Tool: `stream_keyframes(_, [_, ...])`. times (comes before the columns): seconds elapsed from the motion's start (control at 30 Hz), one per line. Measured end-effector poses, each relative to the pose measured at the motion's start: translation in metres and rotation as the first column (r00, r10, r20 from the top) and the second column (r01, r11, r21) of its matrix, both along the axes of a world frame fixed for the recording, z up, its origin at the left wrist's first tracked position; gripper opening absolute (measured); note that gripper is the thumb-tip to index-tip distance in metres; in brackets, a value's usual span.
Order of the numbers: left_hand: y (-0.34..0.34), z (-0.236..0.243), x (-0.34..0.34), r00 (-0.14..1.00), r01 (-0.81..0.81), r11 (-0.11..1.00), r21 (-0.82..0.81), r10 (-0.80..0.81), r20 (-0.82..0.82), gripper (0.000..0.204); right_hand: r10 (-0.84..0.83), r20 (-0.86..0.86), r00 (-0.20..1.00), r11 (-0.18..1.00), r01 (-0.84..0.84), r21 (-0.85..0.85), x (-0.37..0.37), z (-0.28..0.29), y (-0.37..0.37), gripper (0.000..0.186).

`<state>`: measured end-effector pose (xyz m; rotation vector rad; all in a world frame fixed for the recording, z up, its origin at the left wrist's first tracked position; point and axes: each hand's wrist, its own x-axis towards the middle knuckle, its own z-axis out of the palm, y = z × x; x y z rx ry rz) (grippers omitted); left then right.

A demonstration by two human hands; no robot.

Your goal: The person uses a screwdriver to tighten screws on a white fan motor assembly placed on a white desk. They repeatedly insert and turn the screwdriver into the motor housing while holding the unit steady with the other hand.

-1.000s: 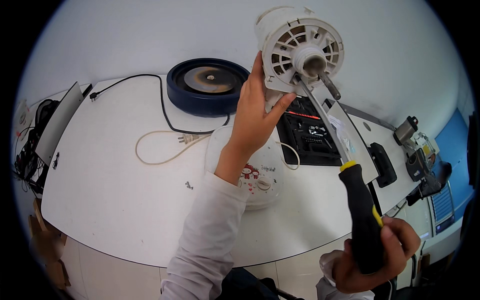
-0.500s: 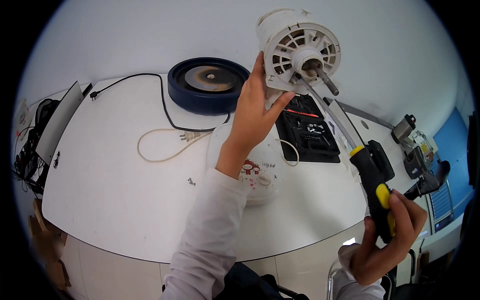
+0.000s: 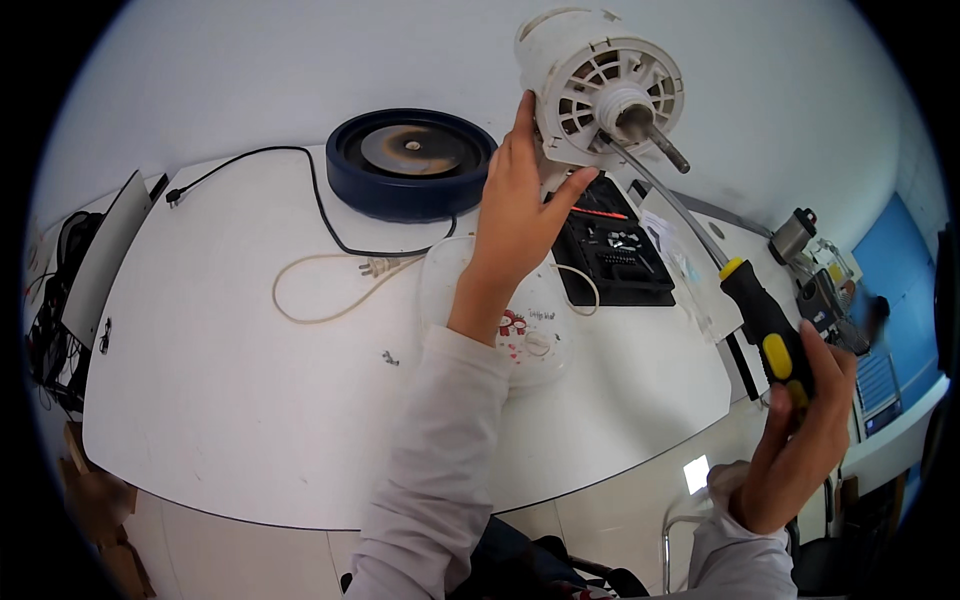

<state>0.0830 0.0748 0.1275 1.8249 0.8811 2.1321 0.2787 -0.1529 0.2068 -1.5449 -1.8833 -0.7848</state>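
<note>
The white fan motor housing (image 3: 640, 75), with a slotted round front and a metal shaft (image 3: 672, 152) sticking out, stands high at centre right. My left hand (image 3: 515, 225) holds it by its lower left side, fingers stretched along the shell and thumb out to the right. Out at the right, my right hand (image 3: 800, 450) grips the handle end of a black-and-yellow screwdriver (image 3: 765, 320). Its long blade slants up left, and the tip meets the motor's front just below the shaft collar. Behind my left arm is a white fan base (image 3: 548, 320) with a dial; my hand hides the join above it.
A dark blue round appliance (image 3: 350, 180) with a metal plate stands at the back of the white table (image 3: 220, 400); its black cord (image 3: 318, 190) runs left. A pale cord with a plug (image 3: 375, 267), small screws (image 3: 390, 357) and an opened black tool case (image 3: 620, 265) lie nearby.
The screwdriver handle and my right hand have moved up and slightly right, and its fingers have shifted on the handle. My left hand stays on the motor. The whole view has shifted slightly.
</note>
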Motion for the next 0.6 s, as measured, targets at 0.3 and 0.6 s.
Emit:
stream_keyframes(0.3, [-0.001, 0.0, 0.0, 1.0, -0.018, 1.0, -0.004, 0.018, -0.003, 0.087, 0.116, 0.255, 0.96, 0.983, -0.148, 0.109, -0.007, 0.003, 0.005, 0.059])
stream_keyframes(0.6, [0.001, 0.002, 0.004, 0.999, -0.037, 0.999, 0.028, 0.037, -0.004, 0.086, 0.271, 0.081, 0.959, 0.961, -0.274, 0.024, -0.002, 0.0, 0.002, 0.056])
